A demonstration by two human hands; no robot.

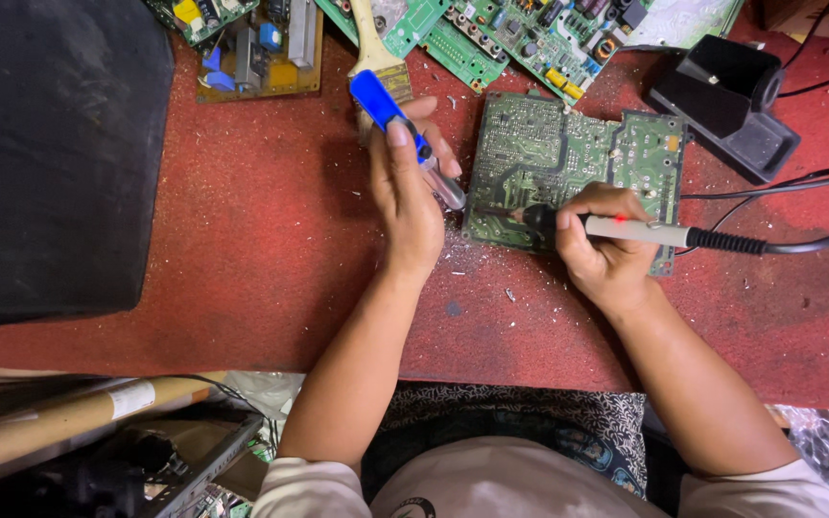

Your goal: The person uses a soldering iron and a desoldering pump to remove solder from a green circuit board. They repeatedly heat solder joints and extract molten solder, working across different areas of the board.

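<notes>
Right hand (599, 251) closed on soldering iron (626, 230), long axis horizontal, tip pointing frame-left onto green circuit board (568, 153) at centre-right. Left hand (405, 197) closed on blue-capped desoldering pump (405, 129), nozzle aimed lower right, just beside board's left edge. Red bench (261, 240) beneath.

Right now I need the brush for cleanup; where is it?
Head view, top centre: the brush lies on the red mat, just beyond the left hand.
</notes>
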